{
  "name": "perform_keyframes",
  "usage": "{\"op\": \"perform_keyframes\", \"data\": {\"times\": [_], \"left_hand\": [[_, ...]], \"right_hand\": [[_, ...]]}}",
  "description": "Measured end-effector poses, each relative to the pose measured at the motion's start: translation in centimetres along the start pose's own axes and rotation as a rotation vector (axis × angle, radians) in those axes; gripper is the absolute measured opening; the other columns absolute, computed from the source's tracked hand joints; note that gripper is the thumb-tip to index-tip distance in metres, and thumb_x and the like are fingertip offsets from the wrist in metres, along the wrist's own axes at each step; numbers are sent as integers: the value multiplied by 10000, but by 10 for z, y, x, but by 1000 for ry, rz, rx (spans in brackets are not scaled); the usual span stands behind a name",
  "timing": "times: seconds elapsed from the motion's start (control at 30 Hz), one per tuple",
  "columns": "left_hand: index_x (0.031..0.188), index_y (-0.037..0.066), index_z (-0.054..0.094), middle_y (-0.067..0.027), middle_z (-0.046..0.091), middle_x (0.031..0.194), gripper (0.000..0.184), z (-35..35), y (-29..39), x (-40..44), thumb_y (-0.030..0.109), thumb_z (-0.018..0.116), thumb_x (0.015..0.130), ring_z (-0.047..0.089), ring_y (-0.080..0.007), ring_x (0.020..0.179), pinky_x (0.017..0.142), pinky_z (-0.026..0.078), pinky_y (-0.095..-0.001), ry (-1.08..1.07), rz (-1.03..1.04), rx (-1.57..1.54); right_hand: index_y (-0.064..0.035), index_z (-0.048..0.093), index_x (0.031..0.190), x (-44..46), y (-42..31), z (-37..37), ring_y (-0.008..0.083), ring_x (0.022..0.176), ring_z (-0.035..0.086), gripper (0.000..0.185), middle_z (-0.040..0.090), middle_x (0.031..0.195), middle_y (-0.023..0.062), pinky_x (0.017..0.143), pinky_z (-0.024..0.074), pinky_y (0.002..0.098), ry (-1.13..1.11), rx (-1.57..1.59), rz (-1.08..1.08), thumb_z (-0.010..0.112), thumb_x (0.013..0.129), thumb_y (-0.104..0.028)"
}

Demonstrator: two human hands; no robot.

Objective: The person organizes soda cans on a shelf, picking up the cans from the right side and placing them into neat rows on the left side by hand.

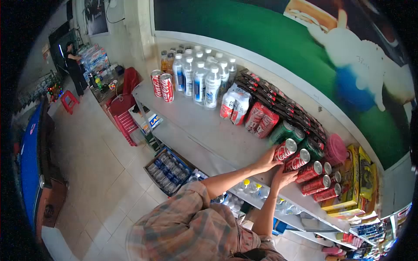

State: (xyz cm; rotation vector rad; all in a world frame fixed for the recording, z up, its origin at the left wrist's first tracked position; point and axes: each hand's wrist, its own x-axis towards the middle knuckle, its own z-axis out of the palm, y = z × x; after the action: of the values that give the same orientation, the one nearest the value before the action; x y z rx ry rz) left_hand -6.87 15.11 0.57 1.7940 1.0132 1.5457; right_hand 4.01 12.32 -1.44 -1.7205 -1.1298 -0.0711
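My left hand (266, 162) is closed around a red Coca-Cola can (284, 150) at the front of the white shelf (209, 135). Right beside it, my right hand (284, 177) grips a second Coca-Cola can (297, 161) from the near side; part of its fingers is hidden behind the can. More red cans (315, 185) stand just right of my right hand. Behind the held cans are green cans (285, 129). Farther left sit wrapped red cans (262, 120) and a shrink-wrapped pack (235, 104).
White-capped bottles (212, 87) and two Coca-Cola cans (166, 88) occupy the shelf's left part. Dark packets (283, 98) lie along the wall. A pink container (335, 148) and yellow boxes (348, 187) stand right. Below is a bottle crate (169, 170). Another person (74, 69) stands far left.
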Motion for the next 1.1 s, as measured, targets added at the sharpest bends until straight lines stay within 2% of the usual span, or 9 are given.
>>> {"op": "perform_keyframes", "data": {"times": [0.1,0.17,0.3,0.47,0.6,0.67,0.83,0.9,1.1], "left_hand": [[1274,7,308,-175,496,1174,759,-32,7,-8,206,754,692,493,-267,1093,887,414,-361,-35,-64,-193],[1286,22,304,-139,483,1191,752,-71,7,-18,168,751,699,500,-228,1079,893,413,-331,-25,-142,-50],[1166,27,387,-96,575,1003,567,-173,-6,-33,150,726,729,591,-168,872,738,503,-306,106,-114,150],[1178,18,380,-96,568,994,571,-307,-41,-37,156,718,738,587,-140,830,661,504,-273,345,-108,380],[1176,8,381,-113,566,1020,580,-371,-37,-26,177,719,736,586,-182,864,705,490,-300,379,-208,252],[1222,32,360,-167,578,1014,663,-391,-59,-22,223,730,706,596,-286,877,736,475,-363,449,-124,403],[1220,9,347,-163,561,1036,667,-405,-88,-12,226,721,712,571,-279,913,782,457,-362,531,2,490],[1228,14,332,-166,543,1072,679,-402,-83,-11,231,721,714,559,-276,933,795,450,-365,533,-13,370],[1275,18,282,-164,521,1140,711,-404,-80,-14,133,689,704,538,-281,1004,863,421,-367,486,-57,281]], "right_hand": [[45,319,1242,0,-1,-3,433,1046,426,722,443,1127,288,882,350,485,70,27,-67,683,730,-311],[40,343,1214,-1,-20,-15,424,992,478,687,495,1086,266,853,380,475,-18,264,80,690,727,-298],[8,399,1177,-9,-17,-9,399,959,538,664,548,1048,239,803,436,441,33,333,-10,750,670,-238],[-34,471,1113,-44,-99,-4,151,872,559,570,580,991,95,770,463,302,-180,709,-19,777,646,-151],[-23,504,1015,-79,-155,36,152,805,587,532,606,916,82,731,485,301,-438,622,-105,808,602,-160],[-17,505,1010,-94,-189,53,170,789,605,538,623,889,93,718,491,308,-534,639,-170,813,597,-174],[-12,482,1040,-115,-239,122,216,801,627,585,634,901,128,716,497,330,-726,594,-234,814,592,-189],[-16,398,1122,-121,-258,141,364,872,601,731,617,932,201,720,490,409,-750,547,-282,815,568,-246],[-5,400,1144,-139,-283,187,331,868,616,745,617,961,201,734,493,392,-823,511,-309,812,576,-255]]}}
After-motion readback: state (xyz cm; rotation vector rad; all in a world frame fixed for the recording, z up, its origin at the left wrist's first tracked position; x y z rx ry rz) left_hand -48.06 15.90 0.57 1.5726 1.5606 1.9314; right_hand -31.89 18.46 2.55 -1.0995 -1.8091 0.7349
